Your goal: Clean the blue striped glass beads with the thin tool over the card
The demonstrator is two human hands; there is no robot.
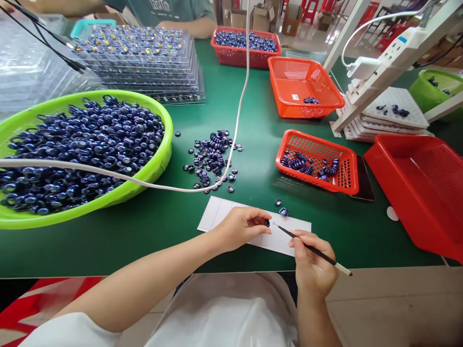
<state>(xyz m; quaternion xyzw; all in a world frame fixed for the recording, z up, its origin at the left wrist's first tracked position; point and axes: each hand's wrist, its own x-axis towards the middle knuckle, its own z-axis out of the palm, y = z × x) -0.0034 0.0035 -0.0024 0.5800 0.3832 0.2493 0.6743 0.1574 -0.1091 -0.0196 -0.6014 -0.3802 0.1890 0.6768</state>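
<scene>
My left hand (241, 226) pinches a small dark round piece (267, 222) between thumb and fingers, above a white paper strip (289, 224). In my right hand (314, 260) is a thin brush-like tool (320, 253) with a black and pale handle, held like a pen. Its pale tip points at the piece, close beside it; whether they touch I cannot tell. Two shiny blue-black round pieces (284, 211) lie just beyond the strip. Farther off, a loose pile of similar pieces (213, 156) spreads over the green table (253, 183).
A lime-green basket (168, 140) full of dark looped pieces stands left. Red baskets (352, 168) sit at right and back. A white cable (173, 187) crosses the table. Stacked clear trays (197, 91) stand behind, near another person (170, 12). A power strip (392, 53) is mounted on a post.
</scene>
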